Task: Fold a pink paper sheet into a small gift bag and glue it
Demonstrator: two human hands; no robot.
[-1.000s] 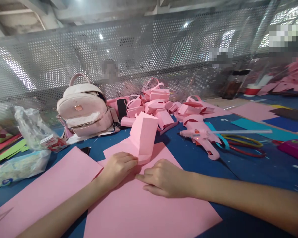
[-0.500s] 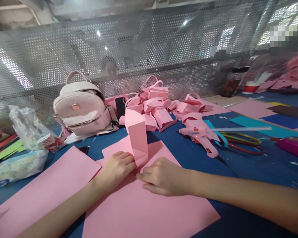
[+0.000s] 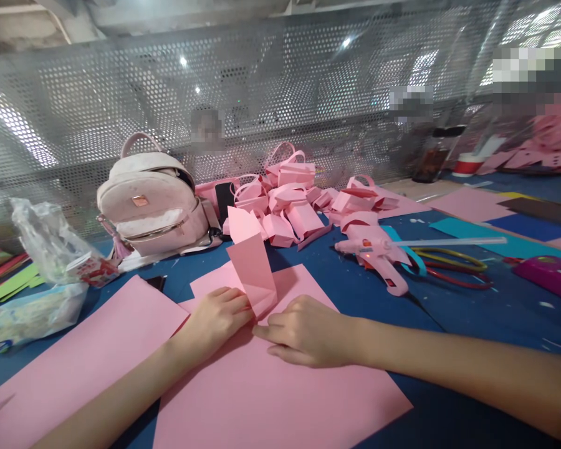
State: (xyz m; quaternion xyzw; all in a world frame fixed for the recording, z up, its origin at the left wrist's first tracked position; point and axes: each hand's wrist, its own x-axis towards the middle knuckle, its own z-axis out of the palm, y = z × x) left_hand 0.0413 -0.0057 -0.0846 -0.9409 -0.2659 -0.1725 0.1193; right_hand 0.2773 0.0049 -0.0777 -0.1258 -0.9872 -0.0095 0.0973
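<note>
A folded strip of pink paper (image 3: 255,265) stands up from the work spot, tilted to the left, its creased lower end between my two hands. My left hand (image 3: 227,312) has its fingers curled on the lower left edge of that strip. On the other side, my right hand (image 3: 303,333) presses its fingertips at the base of the strip, the fingers bent together. Both hands rest over a large flat pink sheet (image 3: 280,405). Where the fingertips meet the paper is partly hidden.
Behind lie small pink paper bags (image 3: 299,212) in a heap and a pale backpack (image 3: 154,199). A pink glue gun (image 3: 374,249) lies at the right, near scissors (image 3: 458,262). Plastic bags (image 3: 37,312) and another pink sheet (image 3: 88,355) are at the left.
The upright part of the folded pink strip has tipped to the left and its top panel has opened outward. My hands have kept nearly the same place and pose.
</note>
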